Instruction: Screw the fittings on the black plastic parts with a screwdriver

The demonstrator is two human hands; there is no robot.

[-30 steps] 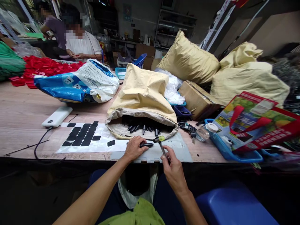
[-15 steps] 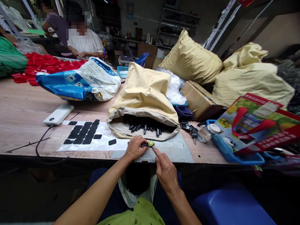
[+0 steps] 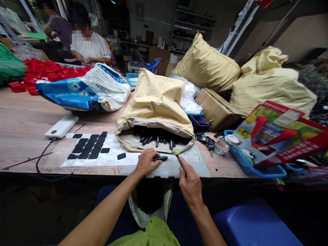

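My left hand [image 3: 148, 162] is closed on a slim black pen-shaped piece [image 3: 162, 158], which points right, low over the grey sheet [image 3: 188, 167] at the table edge. Gripped in my right hand [image 3: 190, 180] is a small mallet-like tool [image 3: 177, 152], its round yellow-green head raised to the right of the black piece and apart from it. Just beyond both hands, an open cream cloth sack [image 3: 156, 99] lies with its mouth towards me. Several black pieces [image 3: 157, 140] of similar shape show inside.
To the left lie a white sheet with black rounded patches [image 3: 89, 150], a corded power bank [image 3: 61, 126] and a blue-white bag [image 3: 84, 89]. On the right are keys [image 3: 211, 149], a blue basket [image 3: 243, 167] and a printed bag [image 3: 279, 133]. Two people sit at the far left.
The mallet's head has moved away from the black piece, up and to the right with my right hand. More of the black piece shows now. My left hand stays nearly in place.
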